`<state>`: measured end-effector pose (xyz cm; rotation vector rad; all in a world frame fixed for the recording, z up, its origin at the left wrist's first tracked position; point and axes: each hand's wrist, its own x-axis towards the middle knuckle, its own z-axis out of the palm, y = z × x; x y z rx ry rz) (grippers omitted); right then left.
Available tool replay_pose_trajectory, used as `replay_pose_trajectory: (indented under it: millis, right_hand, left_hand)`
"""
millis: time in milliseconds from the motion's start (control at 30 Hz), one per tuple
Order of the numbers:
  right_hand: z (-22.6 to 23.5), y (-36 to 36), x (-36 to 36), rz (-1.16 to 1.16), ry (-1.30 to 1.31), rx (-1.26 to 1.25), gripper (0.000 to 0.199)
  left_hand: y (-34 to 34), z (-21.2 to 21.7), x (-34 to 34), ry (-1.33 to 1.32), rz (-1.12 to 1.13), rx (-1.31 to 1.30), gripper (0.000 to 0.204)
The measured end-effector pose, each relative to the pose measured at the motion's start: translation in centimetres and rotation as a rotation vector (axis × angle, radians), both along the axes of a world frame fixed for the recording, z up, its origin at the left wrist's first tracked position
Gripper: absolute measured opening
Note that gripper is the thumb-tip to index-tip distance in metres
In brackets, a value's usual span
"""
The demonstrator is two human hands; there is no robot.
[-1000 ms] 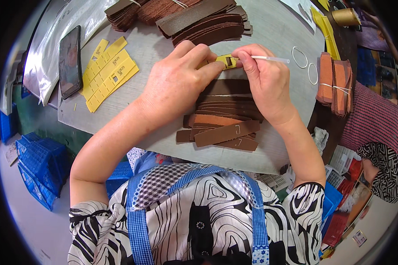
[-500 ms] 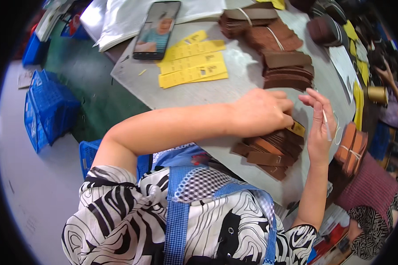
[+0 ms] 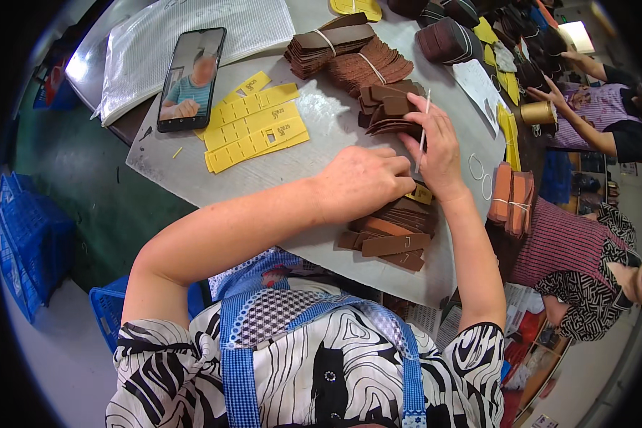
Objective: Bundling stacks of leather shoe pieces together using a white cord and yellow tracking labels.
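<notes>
My left hand [image 3: 364,182] is curled, fingertips pressed on a small yellow template [image 3: 421,192] at the far end of a pile of brown leather strips [image 3: 399,239]. The undersides of those fingers are hidden. Between the fingers of my right hand [image 3: 439,146] is a thin white pen-like stick [image 3: 424,125]. That hand's thumb and fingertips also reach a stack of darker brown leather pieces [image 3: 384,107] just beyond, their edges fanned. Some strips in the near pile carry short pale marks.
Yellow slotted templates [image 3: 257,125] and a phone [image 3: 192,82] lie on the grey table [image 3: 321,114], left. Banded leather bundles [image 3: 367,64] lie at the back; another bundle [image 3: 511,200] and white loops [image 3: 476,167] are right. Blue baskets [image 3: 32,242] stand left. Co-workers [image 3: 585,278] are at right.
My right hand has moved onto the darker brown stack and its fingers have closed toward those pieces. My left hand stays at the yellow template. The whole view has shifted.
</notes>
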<state>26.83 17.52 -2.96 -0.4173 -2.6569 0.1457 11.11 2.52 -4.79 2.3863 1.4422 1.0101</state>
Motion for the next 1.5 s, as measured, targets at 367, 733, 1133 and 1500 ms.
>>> replay_pose_trajectory:
  millis: [367,733,1133,1500]
  right_hand:
    - [0.6,0.2,-1.1,-0.007,-0.072,-0.066,0.09]
    - [-1.2,2.7,-3.0,-0.113,0.098,0.006,0.062]
    - [-0.2,0.5,-1.6,-0.132,0.112,-0.22,0.083]
    - [2.3,-2.6,2.9,-0.113,0.097,-0.248,0.096]
  left_hand:
    - [-2.4,4.7,-6.9,0.059,0.197,-0.126,0.022]
    - [5.0,4.6,-13.4,0.32,0.276,-0.148,0.015]
    - [-9.9,8.3,-20.7,-0.114,0.828,0.161,0.031]
    - [-23.7,-2.8,-11.4,-0.215,0.564,-0.035,0.021]
